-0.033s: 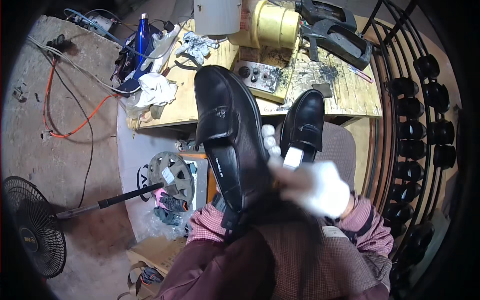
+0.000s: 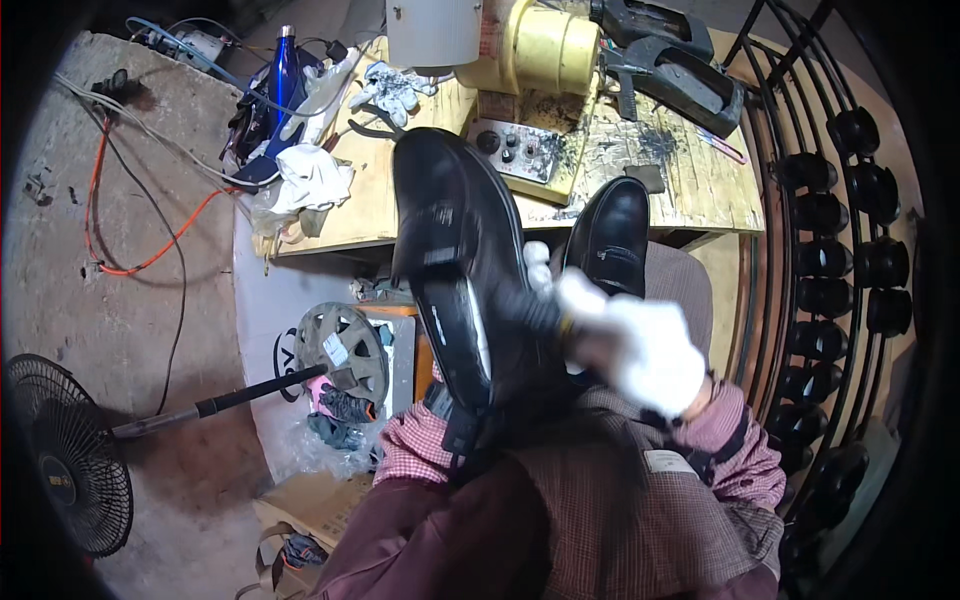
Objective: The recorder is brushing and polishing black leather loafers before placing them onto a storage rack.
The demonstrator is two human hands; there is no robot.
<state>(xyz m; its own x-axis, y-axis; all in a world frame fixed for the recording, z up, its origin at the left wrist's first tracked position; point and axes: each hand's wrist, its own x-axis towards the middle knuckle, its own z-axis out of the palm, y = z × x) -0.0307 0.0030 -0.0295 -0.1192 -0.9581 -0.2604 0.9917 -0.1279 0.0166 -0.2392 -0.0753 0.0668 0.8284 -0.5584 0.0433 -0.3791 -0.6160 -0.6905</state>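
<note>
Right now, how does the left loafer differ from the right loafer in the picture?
The left loafer looks larger than the right loafer. The left loafer's toe leans left, while the right loafer's leans slightly right. The left loafer's opening shows; the right loafer's is hidden behind the gloved right hand. Both are black.

The right hand (image 2: 645,352), white-gloved and blurred, curls closed, its fingers (image 2: 578,293) pointing toward the left hand (image 2: 538,266), whose bent, gloved fingers alone show. Just below the right hand, its wrist (image 2: 698,401) is bare; the left forearm (image 2: 415,445) and right forearm (image 2: 738,452), both checked-sleeved, lie below the hands.
</note>
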